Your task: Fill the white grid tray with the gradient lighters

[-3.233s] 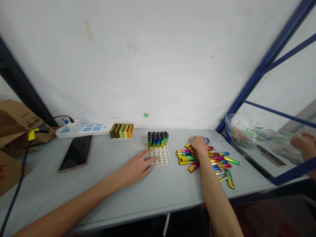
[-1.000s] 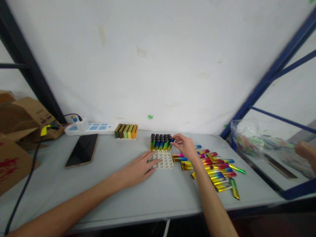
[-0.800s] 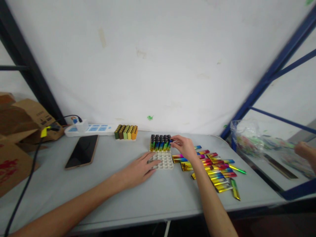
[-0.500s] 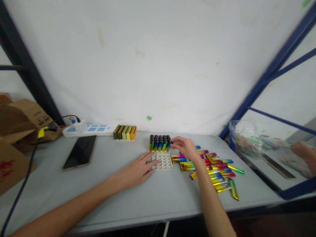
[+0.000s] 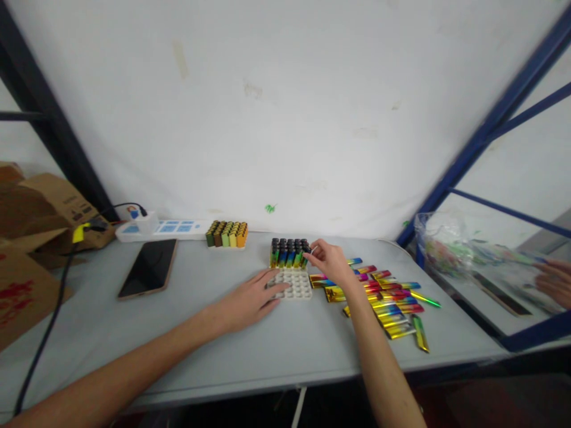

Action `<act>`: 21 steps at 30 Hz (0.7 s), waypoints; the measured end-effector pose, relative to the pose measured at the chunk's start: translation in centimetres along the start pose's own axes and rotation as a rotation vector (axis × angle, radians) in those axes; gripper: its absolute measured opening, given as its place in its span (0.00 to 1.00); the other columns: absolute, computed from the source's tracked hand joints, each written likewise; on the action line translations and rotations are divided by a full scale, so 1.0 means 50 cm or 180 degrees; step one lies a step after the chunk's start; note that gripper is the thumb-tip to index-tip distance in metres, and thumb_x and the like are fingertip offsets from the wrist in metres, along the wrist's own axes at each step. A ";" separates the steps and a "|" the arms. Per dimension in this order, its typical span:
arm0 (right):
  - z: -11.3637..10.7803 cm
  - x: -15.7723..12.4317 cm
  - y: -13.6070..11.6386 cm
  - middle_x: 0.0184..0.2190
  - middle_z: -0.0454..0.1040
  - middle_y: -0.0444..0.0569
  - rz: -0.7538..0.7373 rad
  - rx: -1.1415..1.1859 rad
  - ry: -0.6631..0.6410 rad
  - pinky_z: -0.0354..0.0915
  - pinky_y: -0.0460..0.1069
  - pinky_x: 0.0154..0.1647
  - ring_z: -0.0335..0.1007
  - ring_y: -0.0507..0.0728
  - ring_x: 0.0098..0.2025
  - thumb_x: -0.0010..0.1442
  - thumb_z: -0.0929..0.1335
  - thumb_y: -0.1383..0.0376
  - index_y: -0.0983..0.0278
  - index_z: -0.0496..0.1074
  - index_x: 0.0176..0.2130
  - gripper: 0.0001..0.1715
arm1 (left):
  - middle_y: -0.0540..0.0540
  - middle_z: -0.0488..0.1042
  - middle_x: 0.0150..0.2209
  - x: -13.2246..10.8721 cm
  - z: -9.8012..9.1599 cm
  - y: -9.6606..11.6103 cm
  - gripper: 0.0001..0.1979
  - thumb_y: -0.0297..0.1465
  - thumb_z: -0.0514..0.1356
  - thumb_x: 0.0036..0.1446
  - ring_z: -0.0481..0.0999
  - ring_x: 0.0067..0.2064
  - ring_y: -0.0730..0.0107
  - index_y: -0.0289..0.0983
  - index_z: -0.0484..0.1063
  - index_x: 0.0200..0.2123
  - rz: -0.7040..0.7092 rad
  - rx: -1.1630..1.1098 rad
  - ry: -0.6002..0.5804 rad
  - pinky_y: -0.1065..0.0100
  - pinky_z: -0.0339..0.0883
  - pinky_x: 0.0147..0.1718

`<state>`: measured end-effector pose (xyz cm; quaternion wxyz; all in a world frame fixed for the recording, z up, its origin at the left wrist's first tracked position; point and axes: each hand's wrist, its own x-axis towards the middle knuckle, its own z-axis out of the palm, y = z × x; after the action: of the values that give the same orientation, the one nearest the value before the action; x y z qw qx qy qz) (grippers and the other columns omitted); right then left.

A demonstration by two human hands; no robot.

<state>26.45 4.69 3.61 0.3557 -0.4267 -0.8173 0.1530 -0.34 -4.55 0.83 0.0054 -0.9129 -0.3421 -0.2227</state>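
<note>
The white tray (image 5: 298, 289) sits mid-table (image 5: 178, 324). Its far rows hold upright rainbow lighters (image 5: 289, 254), dark caps up. My right hand (image 5: 331, 266) touches their right end, fingers nearly together; grip unclear. My left hand (image 5: 248, 300) lies flat, fingers apart, on the tray's near edge.

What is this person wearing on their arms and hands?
Nothing that shows. The left hand and right hand are gloveless. The left forearm and right forearm are bare down to the picture's edge: no sleeve, watch or bracelet in view. Rings would be too small to tell.
</note>
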 end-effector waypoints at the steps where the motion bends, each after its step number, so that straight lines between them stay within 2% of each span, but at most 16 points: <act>1: 0.000 0.000 0.001 0.25 0.76 0.43 0.0005 -0.0056 0.0000 0.66 0.46 0.28 0.73 0.54 0.25 0.64 0.69 0.52 0.61 0.70 0.42 0.16 | 0.38 0.65 0.63 0.000 0.000 0.000 0.19 0.32 0.54 0.69 0.65 0.64 0.53 0.44 0.68 0.61 -0.0002 -0.0013 0.0015 0.50 0.63 0.63; 10: -0.010 0.001 -0.006 0.24 0.73 0.43 -0.0212 -0.0710 0.0078 0.59 0.47 0.29 0.67 0.53 0.25 0.67 0.66 0.51 0.61 0.70 0.36 0.16 | 0.38 0.65 0.63 0.003 -0.008 0.004 0.18 0.32 0.53 0.70 0.66 0.63 0.53 0.44 0.68 0.61 -0.0057 -0.0019 -0.0142 0.50 0.63 0.63; 16: -0.010 0.003 -0.002 0.25 0.71 0.44 -0.0173 -0.0682 0.0435 0.60 0.47 0.29 0.65 0.53 0.26 0.67 0.66 0.49 0.61 0.69 0.33 0.20 | 0.40 0.66 0.63 0.000 -0.002 0.001 0.18 0.32 0.53 0.70 0.66 0.63 0.55 0.44 0.68 0.61 -0.0007 -0.0007 -0.0020 0.51 0.63 0.63; 21: 0.005 0.005 -0.003 0.23 0.68 0.43 -0.0155 -0.0726 0.0463 0.58 0.47 0.28 0.62 0.52 0.24 0.66 0.66 0.48 0.61 0.66 0.30 0.22 | 0.39 0.66 0.62 0.000 0.001 -0.001 0.18 0.32 0.54 0.70 0.65 0.64 0.54 0.44 0.68 0.61 0.0018 -0.0005 0.0019 0.51 0.63 0.63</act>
<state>26.09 4.84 3.63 0.3668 -0.4544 -0.8116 0.0190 -0.36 -4.53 0.77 0.0063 -0.9132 -0.3393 -0.2257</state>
